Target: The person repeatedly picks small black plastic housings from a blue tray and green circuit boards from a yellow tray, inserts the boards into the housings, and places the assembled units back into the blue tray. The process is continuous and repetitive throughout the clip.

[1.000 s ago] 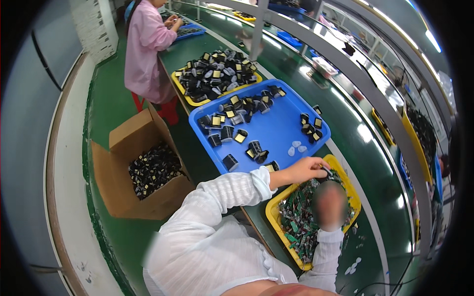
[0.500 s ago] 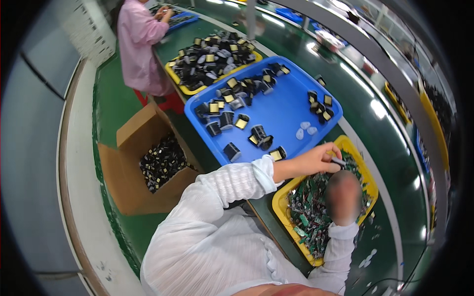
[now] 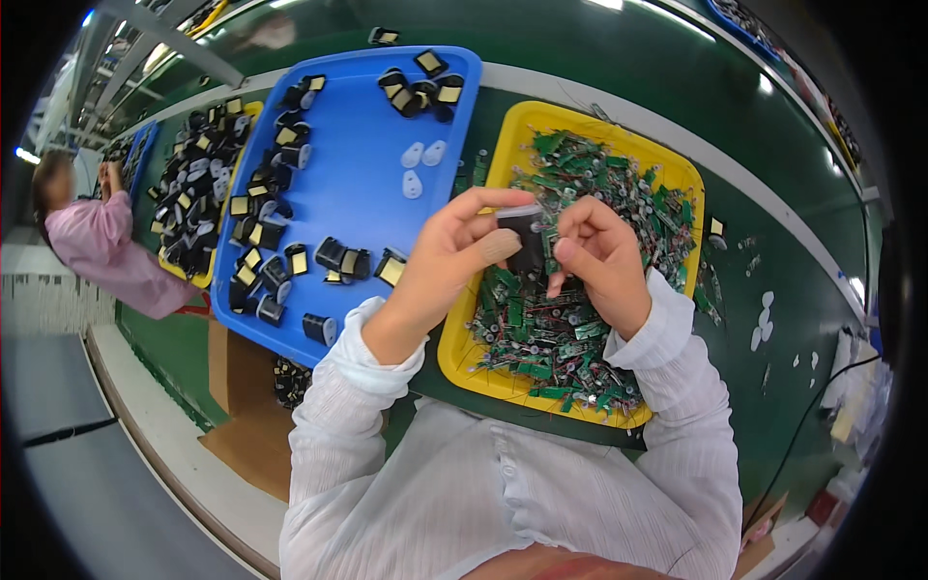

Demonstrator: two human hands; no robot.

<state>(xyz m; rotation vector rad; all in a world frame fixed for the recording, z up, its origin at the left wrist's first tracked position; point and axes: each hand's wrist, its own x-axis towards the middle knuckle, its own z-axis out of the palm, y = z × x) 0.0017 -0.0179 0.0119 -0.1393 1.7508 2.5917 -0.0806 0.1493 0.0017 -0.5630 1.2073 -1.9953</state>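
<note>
The black casing [image 3: 525, 237] sits above the yellow tray [image 3: 452, 353], pinched between the thumb and fingers of the person's left hand [image 3: 454, 242]. The right hand [image 3: 607, 261] meets it from the other side, thumb and forefinger drawn close by its edge; the view there is too small to tell whether they grip a board, a wire or the casing itself.

The casing looks like light, stiff plastic, probably smooth enough to slip a little, so its outer side walls seem the best hold. The green circuit boards [image 3: 512, 319] heaped below are likely light too but more fragile; they would be better taken by the board edges than by their thin wires.

The tray rests on a green desk [image 3: 735, 387], with pale flat pieces [image 3: 761, 324] scattered to its right. On the left, a blue tray [image 3: 362, 159] carries more casings and three grey teardrop-shaped pieces [image 3: 412, 184]. Beyond it are another piled yellow tray [image 3: 256, 111] and a co-worker in pink [image 3: 106, 237]; a cardboard box [image 3: 251, 454] stands below the desk.
</note>
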